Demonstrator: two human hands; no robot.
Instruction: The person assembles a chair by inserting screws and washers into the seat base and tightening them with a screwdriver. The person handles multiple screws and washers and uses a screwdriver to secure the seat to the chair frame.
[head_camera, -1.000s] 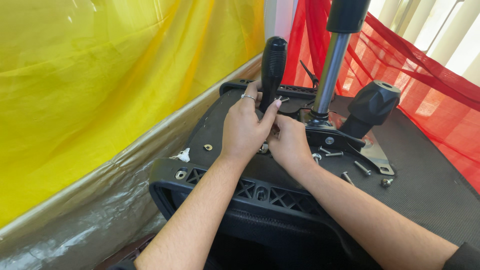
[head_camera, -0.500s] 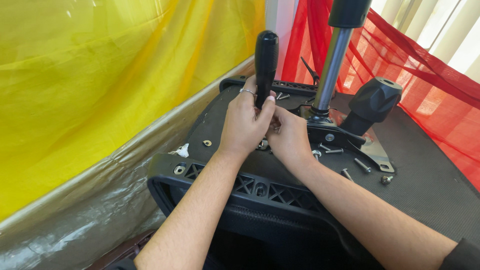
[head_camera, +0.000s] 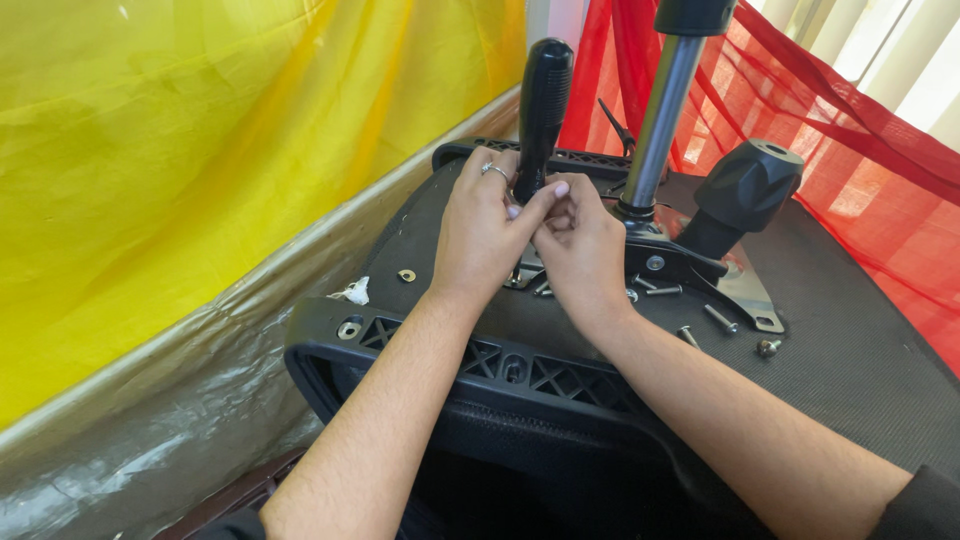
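At the centre of the frame, both hands meet at the foot of a black lever handle, a smooth, rounded plastic grip that stands nearly upright toward the top edge. The left hand, a ring on one finger, has its fingers curled around the handle's lower end, thumb pressed across toward the other hand. The right hand is pinched shut just beside it; what its fingertips hold is hidden.

All this sits on the upturned underside of an office chair seat, a broad black panel with a fine woven texture and a ribbed, lattice-moulded plastic rim along its near edge. Right of the hands a polished steel gas-lift column rises out of the top edge, and a chunky black plastic knob juts beside it over a grey metal mounting plate. Loose screws lie scattered on the plate and fabric, close to the right wrist.

Glossy yellow sheeting fills the left; sheer red fabric drapes the upper right.
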